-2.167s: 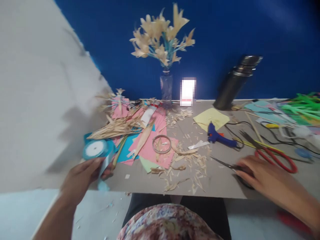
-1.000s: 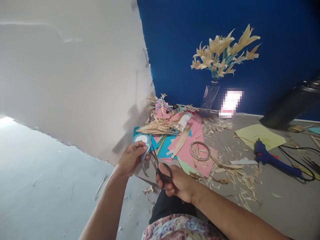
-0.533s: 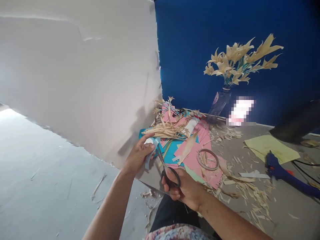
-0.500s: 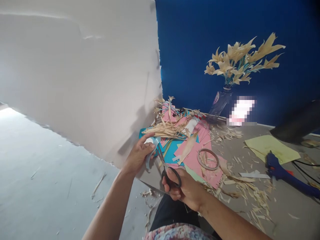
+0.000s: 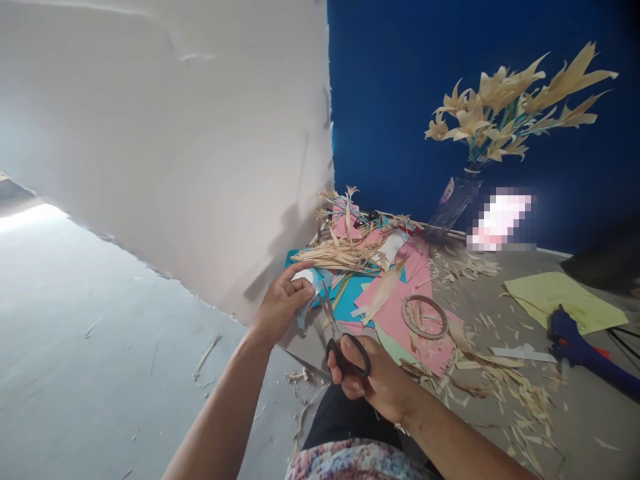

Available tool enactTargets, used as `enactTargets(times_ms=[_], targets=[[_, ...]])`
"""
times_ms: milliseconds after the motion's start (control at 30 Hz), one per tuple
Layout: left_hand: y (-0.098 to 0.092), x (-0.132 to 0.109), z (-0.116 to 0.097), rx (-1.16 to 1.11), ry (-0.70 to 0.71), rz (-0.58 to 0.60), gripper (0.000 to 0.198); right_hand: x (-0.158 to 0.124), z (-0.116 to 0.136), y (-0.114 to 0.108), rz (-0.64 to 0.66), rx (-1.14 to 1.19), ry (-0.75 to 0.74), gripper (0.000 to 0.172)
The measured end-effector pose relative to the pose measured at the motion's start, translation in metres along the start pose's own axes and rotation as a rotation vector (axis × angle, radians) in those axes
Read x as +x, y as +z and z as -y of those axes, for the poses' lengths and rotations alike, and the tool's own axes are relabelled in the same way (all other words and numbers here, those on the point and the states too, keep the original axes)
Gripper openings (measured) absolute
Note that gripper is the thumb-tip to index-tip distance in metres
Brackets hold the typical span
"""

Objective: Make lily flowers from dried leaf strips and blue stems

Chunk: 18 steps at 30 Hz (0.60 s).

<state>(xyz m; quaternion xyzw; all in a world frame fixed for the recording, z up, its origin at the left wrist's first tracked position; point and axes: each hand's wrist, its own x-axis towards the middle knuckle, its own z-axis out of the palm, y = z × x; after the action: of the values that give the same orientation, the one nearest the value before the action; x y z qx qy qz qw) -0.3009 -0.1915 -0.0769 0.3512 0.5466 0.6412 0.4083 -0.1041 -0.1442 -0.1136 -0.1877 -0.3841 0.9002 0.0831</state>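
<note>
My left hand [image 5: 287,293] pinches a pale blue-white piece of paper [image 5: 306,275], with a narrow curl of it hanging below the fingers. In my right hand [image 5: 363,370] is a pair of scissors [image 5: 330,313], its black handles looped by my fingers. The blades stand apart and point up toward the paper's right edge; whether they touch it I cannot tell. Behind the paper lies a bundle of dried straw-coloured husk strips [image 5: 345,253]. Under and beside it are blue sheets [image 5: 350,307] and pink sheets [image 5: 390,293].
A roll of tape [image 5: 425,317] lies on the pink paper. To the right are a blue glue gun [image 5: 570,340], a yellow sheet [image 5: 560,300] and husk scraps [image 5: 520,393]. A clear bottle [image 5: 453,207] holding husk flowers [image 5: 490,120] leans by the blue wall [image 5: 390,100].
The view has shifted, so most things sit a little further right. The scissor blades look wider apart. Both hands keep their holds on the paper and the scissors.
</note>
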Motion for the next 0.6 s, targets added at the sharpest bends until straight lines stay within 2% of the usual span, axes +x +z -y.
enactTargets(times_ms=[333, 600], targets=[[-0.001, 0.009, 0.007, -0.070, -0.143, 0.169, 0.070, 0.009, -0.004, 0.004, -0.044, 0.061, 0.011, 0.055], [0.000, 0.015, 0.004, -0.183, -0.199, 0.242, 0.053, 0.005, -0.002, 0.005, -0.043, 0.087, 0.010, 0.055]])
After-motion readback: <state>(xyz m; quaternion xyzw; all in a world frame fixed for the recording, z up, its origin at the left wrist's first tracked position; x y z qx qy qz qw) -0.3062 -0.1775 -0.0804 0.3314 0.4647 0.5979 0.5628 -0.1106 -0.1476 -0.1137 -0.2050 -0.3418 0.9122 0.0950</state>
